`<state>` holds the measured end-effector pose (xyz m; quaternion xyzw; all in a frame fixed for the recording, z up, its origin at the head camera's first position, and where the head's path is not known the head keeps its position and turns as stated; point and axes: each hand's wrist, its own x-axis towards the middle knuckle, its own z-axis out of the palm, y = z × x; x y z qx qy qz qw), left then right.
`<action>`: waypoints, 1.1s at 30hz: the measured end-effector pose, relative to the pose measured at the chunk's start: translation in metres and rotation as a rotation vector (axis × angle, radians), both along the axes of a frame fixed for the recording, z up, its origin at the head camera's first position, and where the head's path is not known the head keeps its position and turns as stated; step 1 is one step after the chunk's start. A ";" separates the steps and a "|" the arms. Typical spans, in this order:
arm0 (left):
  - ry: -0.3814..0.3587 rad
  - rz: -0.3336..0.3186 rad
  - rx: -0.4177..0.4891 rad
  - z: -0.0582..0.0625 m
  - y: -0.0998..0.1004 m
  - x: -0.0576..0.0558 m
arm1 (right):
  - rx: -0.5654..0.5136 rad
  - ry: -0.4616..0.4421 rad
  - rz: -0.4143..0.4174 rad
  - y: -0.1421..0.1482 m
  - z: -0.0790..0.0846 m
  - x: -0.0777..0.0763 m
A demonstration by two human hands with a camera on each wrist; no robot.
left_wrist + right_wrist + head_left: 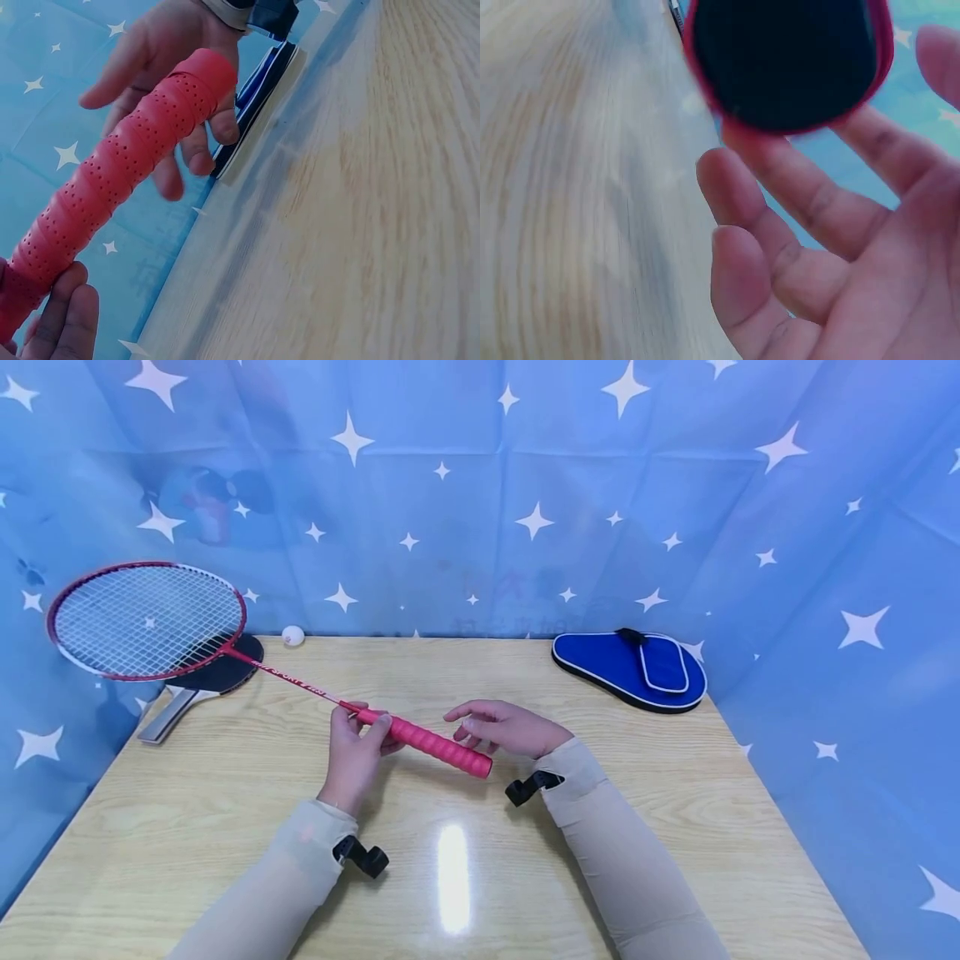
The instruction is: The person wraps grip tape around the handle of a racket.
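A badminton racket [296,681] with a red-and-white frame and a pinkish-red wrapped handle [112,165] is held above the table. My left hand [356,760] grips it where the shaft meets the handle, thumb on top and fingers beneath. The strung head points to the far left. Close to the handle's butt end is my right hand [517,728], its fingers loosely bent and holding nothing. In the right wrist view the dark butt cap [791,64] hangs in front of the right hand's fingers; whether they touch it I cannot tell.
Below the racket head lies a black table tennis bat [225,672] with a pale handle. A white ball [292,636] rests at the table's back edge. At the back right lies a blue bat case [630,670] with white piping. A starry blue curtain [465,493] encloses the table [360,893].
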<state>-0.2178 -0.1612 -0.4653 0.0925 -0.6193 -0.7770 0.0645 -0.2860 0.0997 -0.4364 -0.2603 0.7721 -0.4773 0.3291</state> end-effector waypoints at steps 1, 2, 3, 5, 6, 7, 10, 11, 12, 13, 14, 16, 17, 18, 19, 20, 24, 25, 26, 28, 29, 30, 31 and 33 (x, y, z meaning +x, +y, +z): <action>-0.001 0.002 0.003 0.000 0.000 0.001 | -0.005 0.003 -0.017 -0.002 0.000 0.002; -0.003 0.004 0.005 -0.001 0.000 0.001 | -0.008 0.006 -0.030 -0.004 -0.001 0.005; -0.004 0.008 0.006 -0.001 0.000 0.002 | -0.010 0.014 -0.042 -0.006 -0.001 0.009; -0.001 0.021 0.010 -0.001 0.000 0.004 | -0.017 0.046 -0.064 -0.011 -0.003 0.018; 0.001 0.027 0.012 0.000 0.000 0.005 | -0.022 0.076 -0.079 -0.014 -0.004 0.024; 0.003 0.034 0.015 0.000 -0.001 0.006 | -0.032 0.107 -0.098 -0.017 -0.005 0.029; 0.020 0.045 0.033 0.003 0.001 0.010 | -0.063 0.202 -0.183 -0.024 -0.007 0.045; 0.024 0.042 0.039 0.004 0.002 0.011 | -0.066 0.237 -0.215 -0.026 -0.008 0.049; 0.025 0.036 0.044 0.005 0.003 0.012 | -0.074 0.265 -0.245 -0.027 -0.010 0.053; 0.026 0.028 0.047 0.005 0.004 0.013 | -0.080 0.283 -0.273 -0.028 -0.010 0.056; 0.025 0.018 0.041 0.006 0.005 0.014 | -0.089 0.298 -0.299 -0.028 -0.011 0.059; 0.030 0.000 0.025 0.007 0.006 0.014 | -0.111 0.313 -0.335 -0.025 -0.011 0.063; 0.033 -0.009 0.014 0.007 0.006 0.014 | -0.125 0.311 -0.350 -0.022 -0.011 0.064; 0.036 -0.017 0.002 0.007 0.005 0.013 | -0.137 0.307 -0.363 -0.018 -0.011 0.065; 0.044 -0.020 -0.002 0.008 0.003 0.012 | -0.143 0.296 -0.375 -0.014 -0.011 0.065; 0.045 -0.018 -0.005 0.008 0.001 0.011 | -0.145 0.290 -0.383 -0.009 -0.011 0.065; 0.063 0.053 0.033 0.012 -0.021 0.006 | -0.107 0.260 -0.402 0.017 -0.013 0.065; 0.063 0.082 0.048 0.012 -0.028 0.005 | -0.093 0.257 -0.403 0.024 -0.013 0.066; 0.060 0.115 0.055 0.013 -0.035 0.004 | -0.080 0.257 -0.401 0.031 -0.013 0.066; 0.054 0.177 0.061 0.014 -0.050 0.003 | -0.051 0.264 -0.399 0.043 -0.010 0.068; 0.048 0.208 0.066 0.015 -0.058 0.002 | -0.040 0.267 -0.396 0.049 -0.008 0.069; 0.051 0.238 0.077 0.016 -0.065 0.002 | -0.030 0.266 -0.393 0.055 -0.007 0.069; 0.062 0.269 0.093 0.017 -0.072 0.002 | -0.022 0.267 -0.388 0.061 -0.005 0.070; 0.088 0.320 0.139 0.019 -0.088 0.002 | -0.011 0.266 -0.379 0.071 -0.003 0.071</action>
